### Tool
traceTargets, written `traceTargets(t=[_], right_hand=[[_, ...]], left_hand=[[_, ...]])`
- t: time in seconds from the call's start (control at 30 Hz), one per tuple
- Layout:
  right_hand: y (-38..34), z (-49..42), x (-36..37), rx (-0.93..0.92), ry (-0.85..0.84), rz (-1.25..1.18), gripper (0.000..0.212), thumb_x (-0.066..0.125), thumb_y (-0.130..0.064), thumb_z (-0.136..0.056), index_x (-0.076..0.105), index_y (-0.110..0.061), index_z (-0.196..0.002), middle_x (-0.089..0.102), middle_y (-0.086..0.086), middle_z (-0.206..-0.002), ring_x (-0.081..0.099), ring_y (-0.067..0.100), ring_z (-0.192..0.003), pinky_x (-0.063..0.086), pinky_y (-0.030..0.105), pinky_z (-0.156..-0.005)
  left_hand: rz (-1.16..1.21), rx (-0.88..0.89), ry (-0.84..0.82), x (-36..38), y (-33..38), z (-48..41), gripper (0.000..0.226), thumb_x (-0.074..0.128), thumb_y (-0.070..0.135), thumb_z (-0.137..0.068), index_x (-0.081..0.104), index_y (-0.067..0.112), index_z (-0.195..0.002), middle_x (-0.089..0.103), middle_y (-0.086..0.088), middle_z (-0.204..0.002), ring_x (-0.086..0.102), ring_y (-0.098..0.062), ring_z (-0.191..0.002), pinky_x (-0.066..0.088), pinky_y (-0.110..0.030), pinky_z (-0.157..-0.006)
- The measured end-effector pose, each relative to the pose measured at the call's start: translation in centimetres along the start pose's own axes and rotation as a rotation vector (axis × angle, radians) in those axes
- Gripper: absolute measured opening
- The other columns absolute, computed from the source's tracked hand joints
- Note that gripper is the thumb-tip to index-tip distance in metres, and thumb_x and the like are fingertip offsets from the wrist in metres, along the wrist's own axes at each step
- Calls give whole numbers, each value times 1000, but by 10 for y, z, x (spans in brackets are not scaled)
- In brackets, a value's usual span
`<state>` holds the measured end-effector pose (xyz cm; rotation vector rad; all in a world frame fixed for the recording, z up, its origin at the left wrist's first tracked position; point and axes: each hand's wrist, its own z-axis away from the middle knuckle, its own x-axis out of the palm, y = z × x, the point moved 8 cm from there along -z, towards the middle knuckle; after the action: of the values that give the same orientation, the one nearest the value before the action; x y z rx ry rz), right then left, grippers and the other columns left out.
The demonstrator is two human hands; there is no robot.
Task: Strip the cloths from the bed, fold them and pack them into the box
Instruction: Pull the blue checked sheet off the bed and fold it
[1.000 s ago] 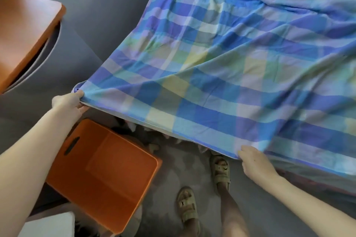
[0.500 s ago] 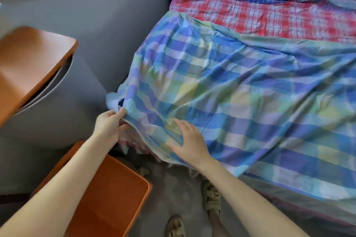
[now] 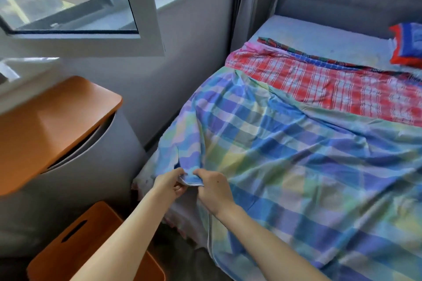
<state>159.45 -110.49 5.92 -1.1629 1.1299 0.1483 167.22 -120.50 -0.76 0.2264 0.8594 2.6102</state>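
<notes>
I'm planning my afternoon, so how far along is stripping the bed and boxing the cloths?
Early on. Done: nothing; no cloth is visible in the orange box. In hand: left hand and right hand both pinch the near edge of the blue checked cloth, which lies spread over the bed. Left: fold and pack it, then the red checked cloth beyond it.
</notes>
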Motion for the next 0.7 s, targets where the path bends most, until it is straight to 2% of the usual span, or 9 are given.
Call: traceTargets(t=[0.07, 0.13, 0.3, 0.4, 0.47, 0.53, 0.6, 0.63, 0.7], right_hand=[[3, -4, -7, -51, -52, -24, 51, 35, -15, -72, 65, -9, -112, 70, 18, -100, 62, 38, -93, 48, 42, -78], [11, -10, -14, -78, -103, -50, 51, 36, -15, -71, 67, -12, -111, 70, 14, -101, 62, 35, -94, 49, 41, -80], [50, -31, -35, 64, -120, -169, 46, 42, -13, -64, 74, -12, -97, 73, -3, -93, 60, 5, -90, 39, 10, -74], [81, -41, -34, 194, -195, -181, 41, 46, -11, -62, 76, -15, -91, 64, -24, -73, 58, -3, -79, 42, 12, -71], [103, -42, -29, 288, -302, -130, 35, 54, -4, -67, 75, -16, -92, 59, -35, -63, 56, -11, -71, 42, 10, -68], [113, -39, -23, 350, -437, -38, 35, 57, -1, -73, 74, -17, -98, 64, -34, -76, 54, -12, -71, 35, 5, -64], [114, -38, -15, 354, -593, 105, 35, 60, -10, -78, 70, -22, -108, 70, -14, -104, 56, -2, -87, 38, 6, -69], [109, -43, -16, 370, -589, 117, 36, 63, -17, -78, 67, -24, -114, 67, -7, -113, 58, 5, -98, 40, 10, -77], [92, -64, -29, 486, -403, -155, 51, 71, -31, -76, 58, -23, -125, 62, -2, -120, 58, 13, -106, 43, 16, -84]], left_hand=[[-65, -30, 67, 0, 2, -13, 18, 46, -8, -85, 43, -1, -68, 46, -10, -38, 42, -18, -28, 29, -10, -27], [-105, -43, 152, -4, 9, -29, 4, 47, -9, -82, 47, -5, -81, 47, -13, -58, 44, -23, -45, 33, -13, -26], [-170, -23, 281, -22, 27, -85, 36, 51, -4, -88, 50, -9, -124, 55, -21, -104, 55, -29, -86, 37, -19, -29], [-247, -17, 325, -35, 47, -115, 34, 49, -4, -91, 50, -9, -125, 57, -24, -119, 60, -37, -106, 48, -29, -44], [-437, 38, 436, -49, 72, -121, 33, 52, 0, -90, 51, -12, -120, 56, -28, -121, 57, -41, -110, 52, -39, -73], [-591, 226, 530, -47, 113, -115, 27, 53, 5, -90, 56, -13, -110, 59, -30, -112, 56, -43, -105, 45, -42, -83], [-637, 558, 445, -16, 156, -97, 11, 50, 2, -89, 58, -5, -88, 60, -23, -89, 56, -38, -89, 37, -36, -70], [-647, 729, 339, 7, 173, -83, 14, 49, 0, -88, 52, 2, -75, 54, -16, -74, 54, -33, -77, 32, -33, -63], [-689, 1064, 101, 58, 198, -42, 35, 52, -3, -87, 37, 14, -62, 38, 0, -57, 38, -10, -56, 27, -25, -54]])
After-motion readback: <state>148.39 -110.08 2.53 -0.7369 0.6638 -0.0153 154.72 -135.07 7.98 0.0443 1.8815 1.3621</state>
